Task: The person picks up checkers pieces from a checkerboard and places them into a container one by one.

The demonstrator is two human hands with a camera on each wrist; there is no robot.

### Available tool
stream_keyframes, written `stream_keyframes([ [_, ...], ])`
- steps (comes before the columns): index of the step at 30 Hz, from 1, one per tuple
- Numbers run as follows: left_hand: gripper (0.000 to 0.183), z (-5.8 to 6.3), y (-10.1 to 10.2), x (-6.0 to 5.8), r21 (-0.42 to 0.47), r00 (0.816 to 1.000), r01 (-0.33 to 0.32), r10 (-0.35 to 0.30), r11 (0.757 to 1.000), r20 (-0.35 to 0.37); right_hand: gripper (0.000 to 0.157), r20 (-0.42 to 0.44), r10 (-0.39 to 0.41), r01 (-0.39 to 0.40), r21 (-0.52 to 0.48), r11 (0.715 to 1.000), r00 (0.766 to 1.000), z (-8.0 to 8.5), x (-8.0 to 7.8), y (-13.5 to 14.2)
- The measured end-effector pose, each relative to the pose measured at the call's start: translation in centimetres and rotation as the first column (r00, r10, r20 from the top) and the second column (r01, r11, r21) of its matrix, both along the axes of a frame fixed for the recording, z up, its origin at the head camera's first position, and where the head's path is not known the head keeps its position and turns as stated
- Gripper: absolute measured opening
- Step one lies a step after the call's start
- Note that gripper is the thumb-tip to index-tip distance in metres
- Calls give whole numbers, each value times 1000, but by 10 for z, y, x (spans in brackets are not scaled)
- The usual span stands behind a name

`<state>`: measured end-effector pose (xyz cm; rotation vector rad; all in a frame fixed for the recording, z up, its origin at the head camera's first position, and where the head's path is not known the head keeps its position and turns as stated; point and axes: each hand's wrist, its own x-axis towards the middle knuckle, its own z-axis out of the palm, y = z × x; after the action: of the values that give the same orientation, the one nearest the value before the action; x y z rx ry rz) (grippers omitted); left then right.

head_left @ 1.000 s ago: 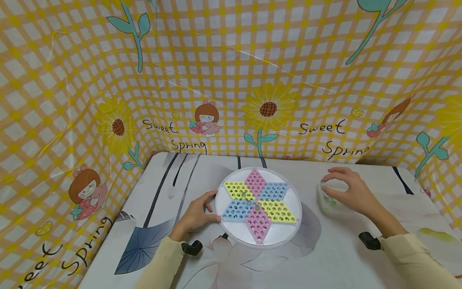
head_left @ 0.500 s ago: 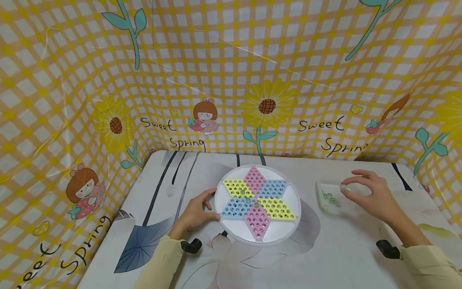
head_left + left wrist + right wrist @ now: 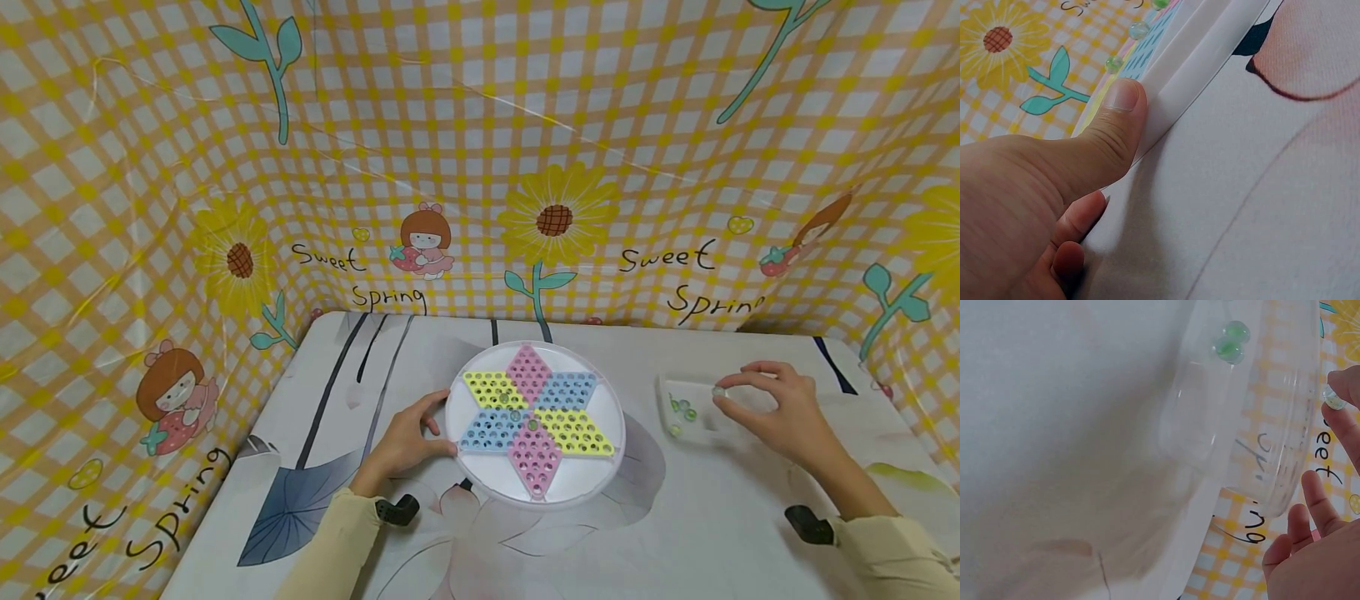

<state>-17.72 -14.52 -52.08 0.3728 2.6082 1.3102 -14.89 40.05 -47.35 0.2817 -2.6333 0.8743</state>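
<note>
A round white Chinese checkers board with a pink, yellow and blue star sits mid-table. Near the star's centre rest a green marble, a clear marble and another green marble. My left hand grips the board's left rim; in the left wrist view its thumb lies against the rim. Between thumb and forefinger, my right hand pinches a clear marble, above the right side of a clear plastic box. Several green marbles lie inside that box.
A white cloth with printed flowers and leaves covers the table. Behind and to the left rises a yellow checked curtain. A black wrist camera is strapped at the right sleeve, another camera at the left.
My right hand has drawn to the right from the box's left side, with the marble between its fingertips. The left hand and the board have stayed in place.
</note>
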Motion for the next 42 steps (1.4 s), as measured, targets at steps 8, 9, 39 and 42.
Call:
stream_keyframes([
  [8, 92, -2, -1, -1, -5, 1000, 5, -5, 1000, -11, 27, 132, -64, 63, 16, 998, 989, -3, 4, 0],
  [9, 92, -1, -1, -1, -4, 1000, 4, -4, 1000, -11, 27, 138, -68, 66, 17, 998, 988, -4, 4, -1],
  [39, 92, -2, -1, -1, 9, 1000, 15, -15, 1000, -23, 57, 202, -103, 101, 21, 995, 974, -6, 4, -1],
  [42, 92, -2, -1, -1, 5, 1000, 14, -14, 1000, -21, 57, 200, -100, 99, 17, 995, 975, -5, 4, -2],
])
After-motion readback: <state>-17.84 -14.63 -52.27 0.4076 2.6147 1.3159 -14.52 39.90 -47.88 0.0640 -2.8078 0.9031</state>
